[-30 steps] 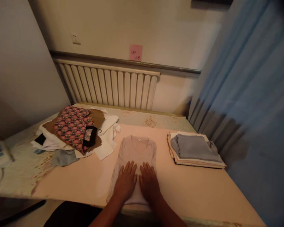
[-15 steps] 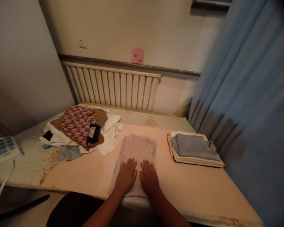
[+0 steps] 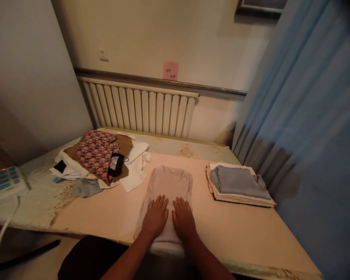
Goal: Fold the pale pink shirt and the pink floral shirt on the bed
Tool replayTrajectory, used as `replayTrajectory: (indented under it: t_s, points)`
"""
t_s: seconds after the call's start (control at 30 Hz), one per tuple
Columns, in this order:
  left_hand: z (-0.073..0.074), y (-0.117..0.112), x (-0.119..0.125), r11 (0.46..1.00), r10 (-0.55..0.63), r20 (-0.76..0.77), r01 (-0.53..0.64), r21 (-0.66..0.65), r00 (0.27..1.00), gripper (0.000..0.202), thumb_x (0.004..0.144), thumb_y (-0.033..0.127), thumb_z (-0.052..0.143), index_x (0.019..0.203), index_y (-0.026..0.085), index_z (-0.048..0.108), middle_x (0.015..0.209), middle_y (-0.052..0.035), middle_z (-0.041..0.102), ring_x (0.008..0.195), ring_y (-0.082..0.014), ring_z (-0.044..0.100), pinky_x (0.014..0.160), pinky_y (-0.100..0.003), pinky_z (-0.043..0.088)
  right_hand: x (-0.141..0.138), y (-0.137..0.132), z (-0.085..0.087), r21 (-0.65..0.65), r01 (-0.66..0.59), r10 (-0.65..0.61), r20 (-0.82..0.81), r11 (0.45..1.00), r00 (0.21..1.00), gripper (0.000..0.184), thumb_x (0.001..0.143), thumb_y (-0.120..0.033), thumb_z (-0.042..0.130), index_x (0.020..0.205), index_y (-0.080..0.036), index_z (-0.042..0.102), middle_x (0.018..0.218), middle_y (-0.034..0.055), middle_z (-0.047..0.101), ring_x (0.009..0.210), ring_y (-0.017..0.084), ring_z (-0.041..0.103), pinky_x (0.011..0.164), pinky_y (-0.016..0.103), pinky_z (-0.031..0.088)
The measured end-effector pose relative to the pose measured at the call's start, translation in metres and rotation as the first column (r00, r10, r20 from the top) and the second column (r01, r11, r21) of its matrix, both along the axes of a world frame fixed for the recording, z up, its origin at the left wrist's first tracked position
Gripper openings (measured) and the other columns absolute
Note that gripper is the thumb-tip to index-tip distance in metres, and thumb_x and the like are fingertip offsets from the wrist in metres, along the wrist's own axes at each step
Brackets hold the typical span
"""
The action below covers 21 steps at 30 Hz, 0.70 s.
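Head view: both hands lie flat, palms down, side by side on a pale pink top (image 3: 169,194) spread on the table (image 3: 245,237). Left hand (image 3: 156,218) and right hand (image 3: 183,218) nearly touch each other, fingers spread and open, pressing the cloth, gripping nothing. The top lies straight ahead of the person, long axis running away from the body: hem at the near table edge under the wrists, neckline at the far end toward the radiator (image 3: 140,107). Both hands sit on the lower half, about equally near the hem; the neckline end is farther off, beyond the fingertips. Left of the top, a loose heap of clothes (image 3: 97,159) with a red patterned piece on top, close to the top's left shoulder but whether it touches cannot be told. Right of it, apart, a neat stack of folded clothes (image 3: 239,182) with a grey piece uppermost. Blue curtain (image 3: 315,128) on the right. A white device with blue keys (image 3: 7,182) sits at the table's far left end.
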<state>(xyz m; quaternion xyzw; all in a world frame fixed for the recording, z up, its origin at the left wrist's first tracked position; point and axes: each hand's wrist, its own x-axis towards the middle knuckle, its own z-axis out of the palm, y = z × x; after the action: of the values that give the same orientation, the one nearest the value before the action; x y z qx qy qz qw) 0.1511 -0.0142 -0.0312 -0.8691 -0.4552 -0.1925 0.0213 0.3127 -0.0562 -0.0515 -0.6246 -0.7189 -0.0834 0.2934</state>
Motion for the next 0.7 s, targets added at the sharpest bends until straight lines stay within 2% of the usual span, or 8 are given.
replayTrajectory:
  t_s: [0.53, 0.7]
  points:
    - [0.0004, -0.0024, 0.0002, 1.000, 0.007, -0.037, -0.007, 0.011, 0.999, 0.045, 0.095, 0.023, 0.041, 0.139, 0.019, 0.048, 0.146, -0.0096, 0.050, 0.138, -0.0262, 0.039, 0.112, -0.050, 0.032, -0.0010, -0.0013, -0.0039, 0.028, -0.005, 0.005, -0.008, 1.000, 1.000, 0.039, 0.091, -0.016, 0.045, 0.128, -0.014, 0.059, 0.138, 0.0111, 0.056, 0.136, 0.024, 0.042, 0.115, 0.046, 0.030]
    - [-0.0014, -0.0023, -0.0002, 1.000, 0.018, -0.010, -0.017, 0.023, 1.000, 0.044, 0.095, 0.025, 0.042, 0.138, 0.022, 0.048, 0.145, -0.0079, 0.051, 0.137, -0.0249, 0.041, 0.111, -0.049, 0.033, -0.0011, -0.0008, -0.0063, 0.052, 0.001, -0.002, 0.014, 0.999, 1.000, 0.039, 0.092, -0.016, 0.045, 0.128, -0.014, 0.059, 0.138, 0.0110, 0.056, 0.136, 0.024, 0.043, 0.115, 0.046, 0.031]
